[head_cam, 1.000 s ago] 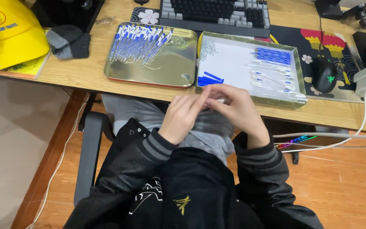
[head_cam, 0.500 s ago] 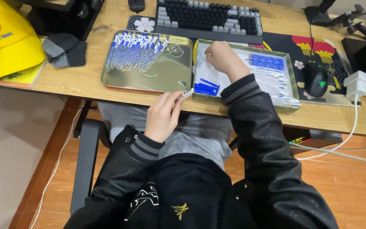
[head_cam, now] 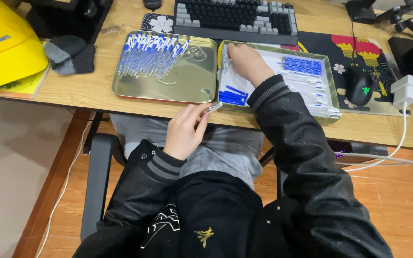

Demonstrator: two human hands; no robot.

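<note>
Left hand [head_cam: 183, 133]: fingers pinching a small white pen part [head_cam: 213, 107] at the counter [head_cam: 96, 91] edge; likely light, stiff, slippery, best gripped mid-barrel. Beyond, right hand [head_cam: 245, 62] is reaching into the parts tray [head_cam: 333, 102], fingers curled, contents hidden.

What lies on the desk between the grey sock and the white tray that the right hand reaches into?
In the head view, a shiny metal tray holding blue-and-white pens lies between the grey sock and the white tray.
</note>
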